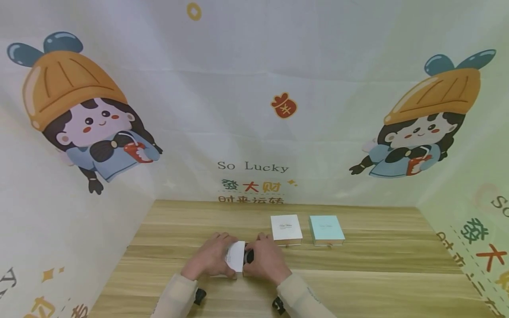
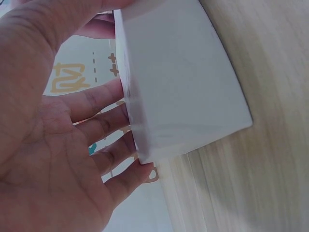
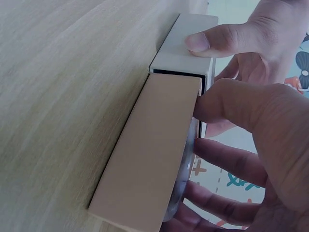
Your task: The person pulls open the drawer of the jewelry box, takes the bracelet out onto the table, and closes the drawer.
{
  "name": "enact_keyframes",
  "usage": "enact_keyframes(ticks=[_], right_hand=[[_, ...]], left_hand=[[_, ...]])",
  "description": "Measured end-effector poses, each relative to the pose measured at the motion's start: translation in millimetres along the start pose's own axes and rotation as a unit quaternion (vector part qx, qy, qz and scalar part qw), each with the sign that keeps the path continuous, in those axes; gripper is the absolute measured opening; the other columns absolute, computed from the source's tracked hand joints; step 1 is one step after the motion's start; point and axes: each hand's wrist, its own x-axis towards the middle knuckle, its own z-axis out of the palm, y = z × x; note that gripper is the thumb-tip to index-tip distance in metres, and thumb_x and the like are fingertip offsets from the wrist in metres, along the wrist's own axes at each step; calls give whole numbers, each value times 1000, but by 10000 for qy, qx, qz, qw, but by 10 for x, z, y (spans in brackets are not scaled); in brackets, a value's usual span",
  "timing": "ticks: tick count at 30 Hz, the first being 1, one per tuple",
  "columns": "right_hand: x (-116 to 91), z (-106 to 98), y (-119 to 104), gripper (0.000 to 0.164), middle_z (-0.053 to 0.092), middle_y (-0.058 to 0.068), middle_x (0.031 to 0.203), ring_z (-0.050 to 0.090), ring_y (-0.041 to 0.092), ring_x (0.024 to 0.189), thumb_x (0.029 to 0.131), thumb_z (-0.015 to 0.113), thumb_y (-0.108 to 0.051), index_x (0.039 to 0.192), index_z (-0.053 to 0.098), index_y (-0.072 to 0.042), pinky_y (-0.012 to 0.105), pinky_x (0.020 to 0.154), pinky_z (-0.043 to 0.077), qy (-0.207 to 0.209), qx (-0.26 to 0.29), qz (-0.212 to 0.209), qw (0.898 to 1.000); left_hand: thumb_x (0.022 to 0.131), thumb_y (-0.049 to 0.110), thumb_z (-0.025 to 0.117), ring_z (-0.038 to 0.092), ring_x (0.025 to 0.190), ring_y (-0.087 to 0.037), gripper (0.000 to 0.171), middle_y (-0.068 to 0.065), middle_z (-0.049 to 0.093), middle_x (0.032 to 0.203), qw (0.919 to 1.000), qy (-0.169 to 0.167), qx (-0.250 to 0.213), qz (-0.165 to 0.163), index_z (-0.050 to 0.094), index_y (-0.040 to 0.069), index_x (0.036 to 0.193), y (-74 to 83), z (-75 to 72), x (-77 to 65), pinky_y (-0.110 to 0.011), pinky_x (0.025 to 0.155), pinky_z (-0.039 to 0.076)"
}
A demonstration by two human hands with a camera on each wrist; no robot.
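My left hand [image 1: 212, 257] grips a white box sleeve [image 1: 236, 256], thumb on the near side and fingers on the far side. A tan inner drawer [image 3: 145, 150] projects from the sleeve's open end on the right. Inside the drawer sits a rounded object, dark in the head view and glossy grey along its edge [image 3: 181, 179] in the right wrist view, rising slightly above the rim. My right hand [image 1: 267, 259] bends over the drawer, its thumb at the rim and its fingers against the rounded object. Much of that object is hidden, and its kind is unclear.
Behind my right hand lies a closed white box [image 1: 286, 229], with a mint-green box [image 1: 326, 229] to its right. The wooden table [image 1: 377, 274] meets a printed cloth backdrop [image 1: 338, 132] at the back and both sides.
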Motion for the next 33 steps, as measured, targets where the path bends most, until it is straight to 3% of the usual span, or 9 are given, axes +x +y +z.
enact_keyframes(ticks=[10, 15, 21, 33], right_hand=[[-76, -148, 130, 39, 60, 1, 104, 48, 17, 93, 71, 84, -28, 107, 80, -15, 25, 72, 44, 184, 815, -302, 9960], [-169, -220, 151, 35, 60, -2, 108, 51, 17, 100, 76, 84, -30, 109, 79, -18, 28, 79, 48, 164, 974, -423, 9942], [-317, -223, 149, 34, 60, -5, 109, 53, 13, 102, 78, 83, -29, 111, 79, -22, 29, 85, 51, 126, 1068, -874, 9904], [-639, -136, 106, 33, 56, -9, 111, 47, 5, 102, 81, 81, -28, 114, 78, -25, 20, 86, 46, -344, 1313, -1582, 9780]], left_hand=[[56, 32, 100, 51, 108, -20, 91, -3, 63, 124, 10000, -21, -51, -10, 61, 9, 136, 10, 10, 33, -44, 94, 49], [56, 31, 99, 51, 107, -20, 90, -4, 63, 124, 10000, 0, -54, 12, 62, 9, 135, 16, 4, 24, -43, 93, 49], [55, 29, 98, 51, 105, -20, 89, -3, 64, 122, 9999, 63, -8, 84, 62, 9, 134, 10, 10, 9, -42, 90, 48], [56, 28, 98, 52, 108, -21, 92, -5, 63, 128, 10000, 34, -10, -58, 60, 8, 138, 14, 16, 8, -43, 93, 50]])
